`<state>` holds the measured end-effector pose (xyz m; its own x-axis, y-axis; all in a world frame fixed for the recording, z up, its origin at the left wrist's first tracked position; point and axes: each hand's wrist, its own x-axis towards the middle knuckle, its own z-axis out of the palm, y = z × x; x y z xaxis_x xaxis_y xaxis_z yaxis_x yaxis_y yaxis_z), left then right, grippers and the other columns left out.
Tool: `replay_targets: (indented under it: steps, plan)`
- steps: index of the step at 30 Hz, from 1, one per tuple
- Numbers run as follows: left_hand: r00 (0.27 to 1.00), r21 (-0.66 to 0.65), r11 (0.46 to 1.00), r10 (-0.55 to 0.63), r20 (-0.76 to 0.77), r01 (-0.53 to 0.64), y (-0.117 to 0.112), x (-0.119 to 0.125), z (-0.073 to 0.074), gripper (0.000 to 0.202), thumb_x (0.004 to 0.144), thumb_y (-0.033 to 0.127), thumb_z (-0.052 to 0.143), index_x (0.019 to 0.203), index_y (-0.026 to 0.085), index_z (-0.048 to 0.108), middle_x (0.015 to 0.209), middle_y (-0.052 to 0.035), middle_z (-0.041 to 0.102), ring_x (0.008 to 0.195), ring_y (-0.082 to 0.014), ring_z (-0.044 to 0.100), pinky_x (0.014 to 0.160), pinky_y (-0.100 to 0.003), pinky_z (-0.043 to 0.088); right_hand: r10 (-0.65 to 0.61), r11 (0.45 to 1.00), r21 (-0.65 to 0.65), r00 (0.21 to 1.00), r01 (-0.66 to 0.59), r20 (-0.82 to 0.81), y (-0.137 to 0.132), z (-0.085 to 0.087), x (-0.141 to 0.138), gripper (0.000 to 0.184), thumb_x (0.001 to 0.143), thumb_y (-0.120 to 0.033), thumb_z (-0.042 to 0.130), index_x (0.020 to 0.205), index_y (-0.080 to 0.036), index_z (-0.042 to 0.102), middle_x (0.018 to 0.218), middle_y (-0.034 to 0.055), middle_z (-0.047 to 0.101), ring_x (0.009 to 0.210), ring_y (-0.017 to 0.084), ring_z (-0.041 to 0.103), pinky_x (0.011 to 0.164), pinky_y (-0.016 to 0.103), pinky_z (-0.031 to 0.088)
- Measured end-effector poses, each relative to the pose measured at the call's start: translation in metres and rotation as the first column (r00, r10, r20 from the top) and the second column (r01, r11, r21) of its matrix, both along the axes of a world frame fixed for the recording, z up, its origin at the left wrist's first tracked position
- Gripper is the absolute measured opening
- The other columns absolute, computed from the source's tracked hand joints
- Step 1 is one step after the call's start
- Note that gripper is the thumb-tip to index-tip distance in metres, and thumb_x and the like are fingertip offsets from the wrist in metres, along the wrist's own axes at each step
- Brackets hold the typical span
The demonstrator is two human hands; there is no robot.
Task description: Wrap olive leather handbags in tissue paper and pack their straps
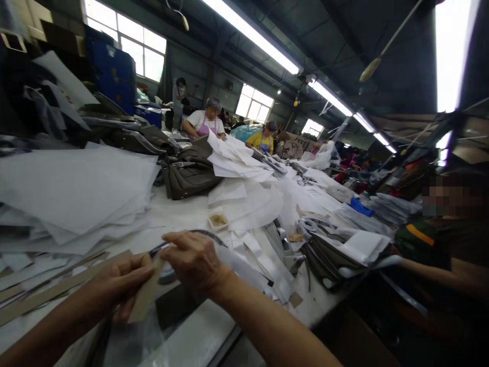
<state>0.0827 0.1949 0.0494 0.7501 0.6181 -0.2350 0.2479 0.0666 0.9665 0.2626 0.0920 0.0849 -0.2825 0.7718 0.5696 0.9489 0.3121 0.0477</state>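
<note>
Near, the left hand (128, 280) and right hand (194, 260) pinch a beige strip (146, 294); marks on a far sheet (315, 192) are too small to read.

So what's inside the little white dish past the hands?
In the white dish there's something yellowish-brown, too small to name. It covers part of the bottom, so whatever is under it can't be seen.

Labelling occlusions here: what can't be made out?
All in the head view:
Beige strip: upper end covered by fingers of the right hand.
Dark curved band: partly hidden behind that hand.
Small white tray: contents too small and blurred to identify.
Left hand: its forearm is cut off by the picture's edge.
</note>
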Motion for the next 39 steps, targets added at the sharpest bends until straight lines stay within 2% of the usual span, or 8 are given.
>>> replay_targets:
  steps: [2,5,7,10,16,32,36,39]
  plan:
    - [1.0,0.17,0.985,0.004,0.028,-0.009,0.003,0.0,0.01,0.045,0.074,0.066,0.058,0.071,0.021,0.057,0.06,0.0,0.062,0.05,-0.0167,0.056,0.047,-0.026,0.042,0.012,0.998,0.067,0.977,0.003,-0.214,-0.004,0.001,0.006,0.017,0.096,-0.02,0.051,0.093,-0.021,0.068,0.099,0.0057,0.073,0.089,0.015,0.068,0.082,0.026,0.053]
    - [0.98,0.569,0.811,0.194,-0.041,-0.137,0.015,0.0,0.018,0.039,0.075,0.053,0.059,0.094,0.019,0.066,0.093,-0.0069,0.071,0.088,-0.0254,0.066,0.077,-0.034,0.052,0.023,0.994,0.101,0.806,0.046,-0.591,-0.009,-0.003,0.017,0.012,0.094,-0.025,0.055,0.092,-0.021,0.067,0.084,0.0046,0.073,0.08,0.017,0.07,0.077,0.027,0.055]
    - [0.962,0.708,0.703,0.232,-0.144,-0.064,0.024,0.002,0.014,0.043,0.075,0.04,0.06,0.112,0.018,0.065,0.12,-0.0095,0.066,0.112,-0.0276,0.06,0.097,-0.037,0.046,-0.022,0.997,0.027,0.628,0.068,-0.778,-0.008,-0.01,0.023,0.011,0.09,-0.031,0.062,0.094,-0.021,0.066,0.082,0.0041,0.074,0.075,0.018,0.072,0.072,0.029,0.057]
    - [0.906,0.738,0.668,0.248,-0.343,0.096,0.026,0.007,0.002,0.054,0.076,0.033,0.061,0.127,0.016,0.057,0.132,-0.0112,0.06,0.122,-0.0265,0.055,0.105,-0.034,0.04,-0.052,0.997,-0.069,0.46,-0.02,-0.886,-0.007,-0.021,0.022,0.018,0.086,-0.036,0.068,0.093,-0.02,0.065,0.083,0.0045,0.074,0.075,0.021,0.072,0.072,0.032,0.058]
    - [0.859,0.724,0.674,0.275,-0.433,0.149,0.012,0.028,-0.009,0.048,0.077,0.034,0.06,0.122,0.018,0.059,0.119,-0.0111,0.067,0.111,-0.0285,0.062,0.092,-0.036,0.047,-0.106,0.968,-0.221,0.606,-0.119,-0.788,-0.004,-0.027,0.011,0.011,0.084,-0.029,0.068,0.08,-0.02,0.066,0.075,0.0004,0.069,0.068,0.015,0.063,0.063,0.025,0.05]
    - [0.84,0.757,0.618,0.281,-0.464,0.212,0.011,0.046,-0.014,0.036,0.073,0.019,0.054,0.108,0.017,0.065,0.107,-0.011,0.067,0.104,-0.0272,0.061,0.088,-0.035,0.045,-0.168,0.928,-0.34,0.641,-0.154,-0.749,0.007,-0.041,0.022,0.004,0.076,-0.014,0.068,0.075,-0.018,0.068,0.07,-0.0017,0.067,0.065,0.013,0.06,0.062,0.023,0.045]
    - [0.863,0.759,0.619,0.254,-0.437,0.202,0.016,0.041,-0.015,0.035,0.077,0.021,0.051,0.109,0.016,0.063,0.109,-0.0118,0.066,0.1,-0.0271,0.063,0.085,-0.035,0.045,-0.121,0.938,-0.331,0.8,-0.101,-0.588,0.01,-0.042,0.015,0.006,0.079,-0.014,0.066,0.074,-0.017,0.066,0.068,-0.0024,0.066,0.061,0.012,0.059,0.06,0.022,0.044]
    - [0.9,0.756,0.641,0.242,-0.362,0.132,0.029,0.04,-0.028,0.033,0.082,0.037,0.05,0.109,0.022,0.062,0.113,-0.0095,0.065,0.1,-0.0287,0.063,0.081,-0.035,0.045,-0.082,0.946,-0.325,0.967,-0.001,-0.242,0.016,-0.037,0.013,0.006,0.078,-0.016,0.067,0.084,-0.019,0.069,0.083,0.0015,0.07,0.079,0.017,0.063,0.072,0.026,0.047]
